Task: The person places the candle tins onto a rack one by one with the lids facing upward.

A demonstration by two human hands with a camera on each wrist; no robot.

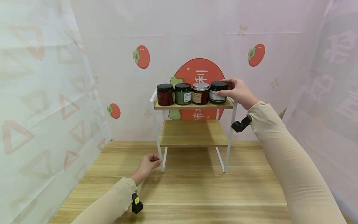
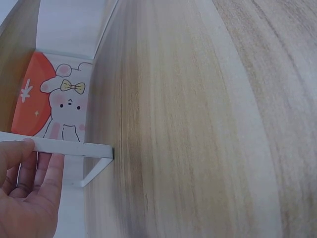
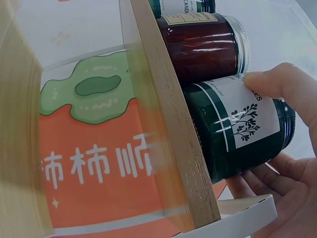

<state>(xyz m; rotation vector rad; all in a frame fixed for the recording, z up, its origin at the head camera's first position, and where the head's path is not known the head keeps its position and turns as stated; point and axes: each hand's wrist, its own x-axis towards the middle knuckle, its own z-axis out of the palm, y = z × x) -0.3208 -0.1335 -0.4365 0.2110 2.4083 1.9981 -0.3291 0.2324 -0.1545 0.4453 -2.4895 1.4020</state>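
A row of jars stands on the top board of a small two-tier shelf [image 1: 193, 133]. My right hand [image 1: 241, 93] grips the dark green candle jar [image 3: 247, 126] at the row's right end, thumb on its white label and fingers behind. The jar's base meets the board. Beside it are an amber jar with a silver lid [image 1: 200, 94], a green jar with a black lid [image 1: 183, 94] and a dark red jar [image 1: 165, 95]. Low at the left, my left hand [image 1: 146, 167] pinches the shelf's white front leg [image 2: 74, 147] between thumb and fingers.
The shelf stands on a wood-grain table [image 1: 193, 193]. Behind it hangs a pale backdrop [image 1: 117, 62] printed with red persimmons, and similar sheets [image 1: 36, 109] close off both sides. A lower wooden board [image 1: 193, 133] spans the shelf's legs.
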